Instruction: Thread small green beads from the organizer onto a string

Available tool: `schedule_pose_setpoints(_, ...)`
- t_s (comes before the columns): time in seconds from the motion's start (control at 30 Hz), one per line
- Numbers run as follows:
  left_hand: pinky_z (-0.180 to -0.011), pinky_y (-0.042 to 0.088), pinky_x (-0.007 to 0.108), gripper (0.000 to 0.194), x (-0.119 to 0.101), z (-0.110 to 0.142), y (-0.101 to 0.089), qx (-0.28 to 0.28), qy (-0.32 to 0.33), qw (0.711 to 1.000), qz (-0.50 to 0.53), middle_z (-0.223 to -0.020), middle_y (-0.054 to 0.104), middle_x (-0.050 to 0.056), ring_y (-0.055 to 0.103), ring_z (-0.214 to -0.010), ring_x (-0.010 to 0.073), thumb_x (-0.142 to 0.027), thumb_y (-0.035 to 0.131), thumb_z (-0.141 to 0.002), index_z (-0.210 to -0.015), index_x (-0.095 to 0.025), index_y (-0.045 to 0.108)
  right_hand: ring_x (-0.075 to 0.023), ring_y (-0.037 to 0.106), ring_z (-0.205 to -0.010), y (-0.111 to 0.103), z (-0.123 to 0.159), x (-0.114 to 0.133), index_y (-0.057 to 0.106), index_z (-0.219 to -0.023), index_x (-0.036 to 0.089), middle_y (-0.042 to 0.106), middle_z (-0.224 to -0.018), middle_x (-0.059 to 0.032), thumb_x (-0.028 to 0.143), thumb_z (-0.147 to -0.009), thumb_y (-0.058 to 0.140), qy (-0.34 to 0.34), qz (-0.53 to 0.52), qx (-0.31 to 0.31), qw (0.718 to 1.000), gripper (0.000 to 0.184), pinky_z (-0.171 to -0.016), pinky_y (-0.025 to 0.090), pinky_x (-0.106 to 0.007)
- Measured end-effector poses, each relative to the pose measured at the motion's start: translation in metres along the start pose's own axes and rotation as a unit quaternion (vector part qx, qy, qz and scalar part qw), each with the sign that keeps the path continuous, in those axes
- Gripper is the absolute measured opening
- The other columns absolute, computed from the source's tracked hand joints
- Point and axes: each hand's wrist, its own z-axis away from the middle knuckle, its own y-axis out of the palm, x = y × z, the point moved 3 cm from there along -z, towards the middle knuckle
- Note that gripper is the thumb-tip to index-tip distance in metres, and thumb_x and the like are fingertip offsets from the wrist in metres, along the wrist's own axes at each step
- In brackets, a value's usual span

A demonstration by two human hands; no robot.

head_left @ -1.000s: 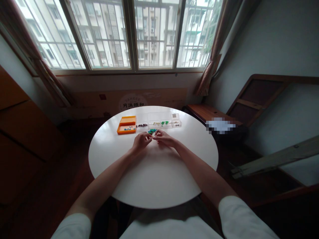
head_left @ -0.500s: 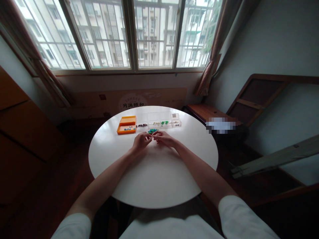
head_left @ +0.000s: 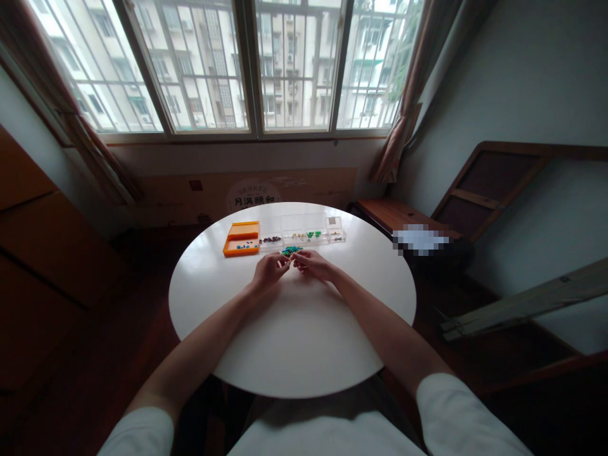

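Note:
Over the white round table [head_left: 294, 342], my left hand [head_left: 270, 268] and my right hand [head_left: 311, 263] come together, fingertips nearly touching. Both are closed in a pinch; whatever lies between the fingers is too small to make out. Just beyond the fingertips lies a heap of small blue and green pieces [head_left: 291, 251], partly hidden by the hands. Behind my left hand stands an open orange box [head_left: 241, 252] with several small blue pieces in it. Clear plastic boxes [head_left: 304, 223] stand to its right, holding dark, pale and green pieces.
A wooden bench [head_left: 387, 212] with a blurred-out item on it stands beyond the table's right side. Behind the table, a cardboard panel [head_left: 323, 183] leans under the window. A wooden plank [head_left: 522, 301] slants at the right.
My right hand's fingers have shifted very slightly at the fingertips. The arms, boxes and heap of pieces stay in place.

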Motion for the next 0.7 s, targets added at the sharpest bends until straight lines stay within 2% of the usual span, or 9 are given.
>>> schedule_pose_setpoints(0.17, -0.055, 0.041, 0.019, 0.017, 0.0005, 0.0001, 0.0009, 0.002, 0.006, 1.0, 0.01, -0.074, 0.067, 0.001, 0.057, -0.058, 0.0093, -0.027, 0.058, -0.08, -0.082, -0.019, 0.072, -0.0071, 0.042, -0.047, -0.0017, -0.0044, -0.0011, 0.066, -0.07, 0.012, 0.054, -0.059, -0.0033, 0.07, -0.07, 0.056, 0.042, -0.026, -0.021, 0.999, 0.059, -0.039, 0.026, -0.019)
schedule_pose_setpoints(0.37, -0.055, 0.042, 0.019, 0.016, 0.0003, 0.0003, 0.0022, 0.009, 0.022, 1.0, 0.021, -0.074, 0.067, 0.001, 0.056, -0.058, 0.0091, -0.026, 0.059, -0.079, -0.081, -0.018, 0.072, -0.0073, 0.038, -0.042, -0.0036, -0.007, -0.0018, 0.066, -0.064, 0.013, 0.052, -0.054, -0.0047, 0.076, -0.075, 0.041, 0.062, -0.046, -0.042, 0.996, 0.07, -0.035, 0.02, -0.02)
schedule_pose_setpoints(0.6, -0.055, 0.042, 0.019, 0.017, -0.0019, -0.0003, 0.0008, 0.014, 0.016, 1.0, 0.023, -0.074, 0.067, 0.002, 0.056, -0.057, 0.0093, -0.027, 0.058, -0.08, -0.082, -0.018, 0.072, -0.0085, 0.045, -0.048, -0.0007, -0.003, 0.0005, 0.063, -0.067, 0.014, 0.055, -0.058, -0.0033, 0.074, -0.073, 0.048, 0.038, -0.05, -0.042, 0.997, 0.062, -0.039, 0.026, -0.019)
schedule_pose_setpoints(0.7, -0.055, 0.041, 0.019, 0.017, -0.0017, -0.0006, 0.0007, 0.012, 0.016, 0.999, 0.026, -0.074, 0.067, 0.002, 0.056, -0.057, 0.0092, -0.027, 0.058, -0.08, -0.08, -0.018, 0.072, -0.0074, 0.04, -0.043, -0.0002, -0.0018, 0.0023, 0.057, -0.071, 0.017, 0.051, -0.053, 0.0005, 0.074, -0.072, 0.049, 0.03, -0.056, -0.051, 0.997, 0.058, -0.039, 0.023, -0.018)
